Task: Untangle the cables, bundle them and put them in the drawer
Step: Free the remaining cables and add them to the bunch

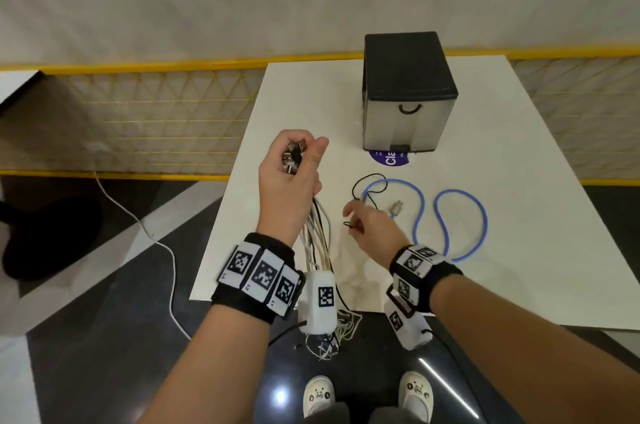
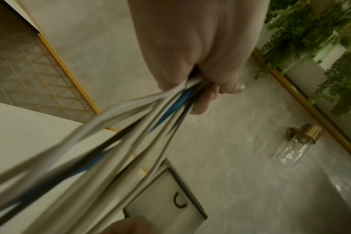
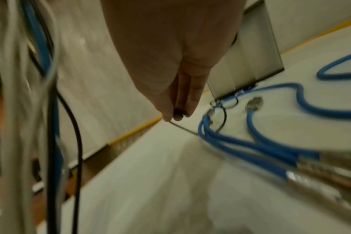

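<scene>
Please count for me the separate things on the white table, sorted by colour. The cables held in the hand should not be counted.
Blue: 1, the blue cable lying in loops.
Black: 1, the thin black cable, one end pinched by the right hand.
Black and silver: 1, the drawer box.
Purple: 1, the sticker under the box.
Total: 4.

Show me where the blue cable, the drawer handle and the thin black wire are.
blue cable (image 1: 420, 212): head view, middle of its curve on the table.
drawer handle (image 1: 409, 109): head view, bottom of the black loop.
thin black wire (image 1: 370, 175): head view, top of its loop.
</scene>
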